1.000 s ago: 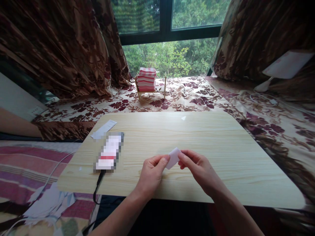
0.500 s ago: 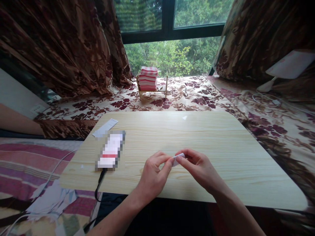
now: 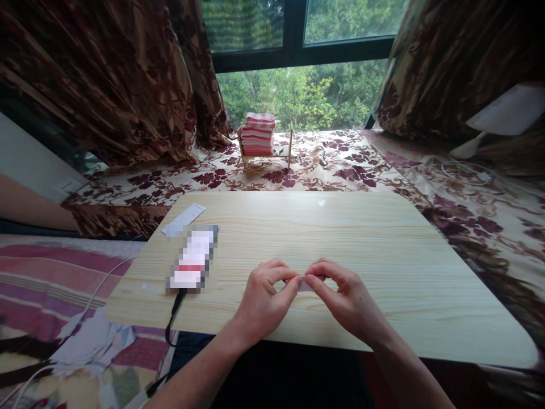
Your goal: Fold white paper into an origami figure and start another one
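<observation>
Between my two hands is a small piece of white paper [image 3: 305,286], mostly covered by the fingers. My left hand [image 3: 270,292] pinches its left side between thumb and forefinger. From the other side, my right hand [image 3: 338,289] pinches it the same way, the two sets of fingertips almost touching. Both hands are just above the front middle of the light wooden table [image 3: 383,238]. How the paper is folded cannot be made out.
At the table's left lie a phone [image 3: 192,258], blurred out, with a black cable [image 3: 174,318], and a white paper strip [image 3: 185,219]. A tiny white scrap [image 3: 321,203] is near the back edge. Torn papers [image 3: 91,341] lie on the bed; folded pink cloths [image 3: 258,134] stand beyond.
My right fingers have shifted left and slightly down on the paper, closer to my left fingertips. Less of the paper shows now. The view has moved slightly.
</observation>
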Motion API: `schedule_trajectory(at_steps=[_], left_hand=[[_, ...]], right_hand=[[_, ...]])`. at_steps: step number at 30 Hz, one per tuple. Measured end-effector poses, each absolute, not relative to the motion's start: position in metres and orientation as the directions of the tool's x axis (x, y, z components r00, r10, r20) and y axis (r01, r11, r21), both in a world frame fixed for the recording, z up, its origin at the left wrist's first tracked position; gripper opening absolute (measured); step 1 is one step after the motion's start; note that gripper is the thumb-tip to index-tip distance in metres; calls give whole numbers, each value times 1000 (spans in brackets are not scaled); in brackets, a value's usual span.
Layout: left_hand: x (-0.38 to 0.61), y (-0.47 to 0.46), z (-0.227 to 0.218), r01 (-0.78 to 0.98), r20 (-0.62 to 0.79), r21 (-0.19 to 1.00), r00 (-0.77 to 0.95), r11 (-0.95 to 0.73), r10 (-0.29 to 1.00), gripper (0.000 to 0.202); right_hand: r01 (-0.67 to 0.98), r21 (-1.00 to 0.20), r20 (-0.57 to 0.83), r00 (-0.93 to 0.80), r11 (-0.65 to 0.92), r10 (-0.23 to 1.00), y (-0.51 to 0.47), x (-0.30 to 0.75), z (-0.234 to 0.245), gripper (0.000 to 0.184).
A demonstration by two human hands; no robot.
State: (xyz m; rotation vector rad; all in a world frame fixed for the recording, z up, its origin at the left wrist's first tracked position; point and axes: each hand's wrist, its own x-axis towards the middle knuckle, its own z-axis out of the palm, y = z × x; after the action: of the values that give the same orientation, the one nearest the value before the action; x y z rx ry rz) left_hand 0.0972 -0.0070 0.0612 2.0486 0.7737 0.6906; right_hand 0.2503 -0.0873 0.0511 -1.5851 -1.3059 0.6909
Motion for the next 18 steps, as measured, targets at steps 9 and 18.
schedule_trajectory(at_steps=[9, 18], left_hand=[[82, 20, 73, 259, 164, 855, 685, -448, 710, 15], [98, 4, 67, 231, 200, 757, 809, -611, 553, 19]], right_hand=[[435, -900, 109, 290, -29, 951, -94, 263, 56, 17], [416, -909, 90, 240, -19, 967, -91, 250, 59, 17]])
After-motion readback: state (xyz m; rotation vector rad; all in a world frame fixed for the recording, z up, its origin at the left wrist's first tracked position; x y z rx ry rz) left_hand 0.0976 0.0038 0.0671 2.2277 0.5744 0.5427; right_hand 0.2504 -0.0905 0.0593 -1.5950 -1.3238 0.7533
